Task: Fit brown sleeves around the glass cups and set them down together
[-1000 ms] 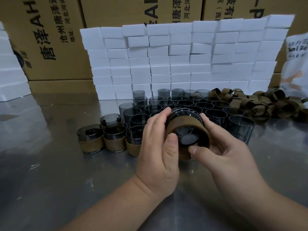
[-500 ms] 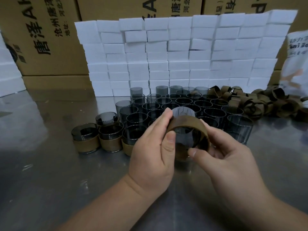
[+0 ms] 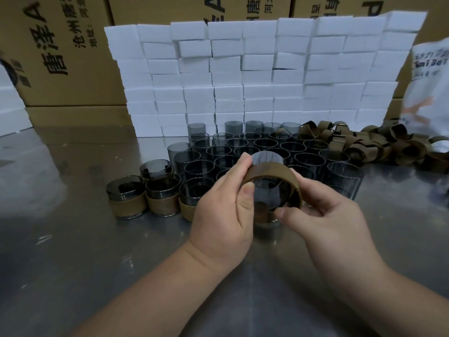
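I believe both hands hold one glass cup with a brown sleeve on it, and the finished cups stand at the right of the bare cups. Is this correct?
Not quite: the head view shows the finished cups at the left of the bare cups. The left hand and right hand do hold one glass cup with a brown sleeve on it.

"唐泽" on cardboard carton (image 3: 73, 57)

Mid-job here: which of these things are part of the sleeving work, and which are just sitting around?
In the job: glass cup and brown sleeve, gripped by left hand and right hand; finished sleeved cups; bare glass cups; pile of loose sleeves.
Just lying about: white foam blocks; cardboard boxes; white printed bag.
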A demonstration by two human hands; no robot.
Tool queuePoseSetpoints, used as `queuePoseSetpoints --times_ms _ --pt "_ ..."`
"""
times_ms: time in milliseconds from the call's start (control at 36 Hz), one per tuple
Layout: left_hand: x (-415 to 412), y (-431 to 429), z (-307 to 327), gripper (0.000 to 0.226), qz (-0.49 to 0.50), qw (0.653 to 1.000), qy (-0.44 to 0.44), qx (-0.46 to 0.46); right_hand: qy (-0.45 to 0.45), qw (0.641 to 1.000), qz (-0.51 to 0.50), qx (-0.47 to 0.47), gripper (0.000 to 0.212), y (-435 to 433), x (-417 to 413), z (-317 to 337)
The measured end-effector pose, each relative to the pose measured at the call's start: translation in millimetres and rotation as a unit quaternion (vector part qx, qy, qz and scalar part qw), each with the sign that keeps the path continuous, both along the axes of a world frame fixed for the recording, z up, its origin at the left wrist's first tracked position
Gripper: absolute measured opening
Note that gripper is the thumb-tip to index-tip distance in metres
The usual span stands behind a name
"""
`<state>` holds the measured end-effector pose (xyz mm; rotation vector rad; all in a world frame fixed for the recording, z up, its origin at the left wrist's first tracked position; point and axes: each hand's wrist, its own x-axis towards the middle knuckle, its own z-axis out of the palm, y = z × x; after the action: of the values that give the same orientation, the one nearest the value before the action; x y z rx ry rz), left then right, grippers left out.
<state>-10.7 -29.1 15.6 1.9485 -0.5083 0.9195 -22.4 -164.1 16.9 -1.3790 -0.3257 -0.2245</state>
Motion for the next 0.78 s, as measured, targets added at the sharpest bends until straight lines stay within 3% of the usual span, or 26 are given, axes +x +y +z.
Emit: queuePoseSetpoints --times_ms 639,778 --pt "-0.3 5.5 6.4 0.05 0.006 0.999 -0.026 0.035 -0.001 1.0 -0.007 0.002 0.06 2.0 -1.9 3.5" --pt "1.2 6.8 5.7 0.037 -0.014 0.999 -0.035 0.039 0.001 1.0 -0.01 -0.002 0.061 3.2 -1.2 2.9"
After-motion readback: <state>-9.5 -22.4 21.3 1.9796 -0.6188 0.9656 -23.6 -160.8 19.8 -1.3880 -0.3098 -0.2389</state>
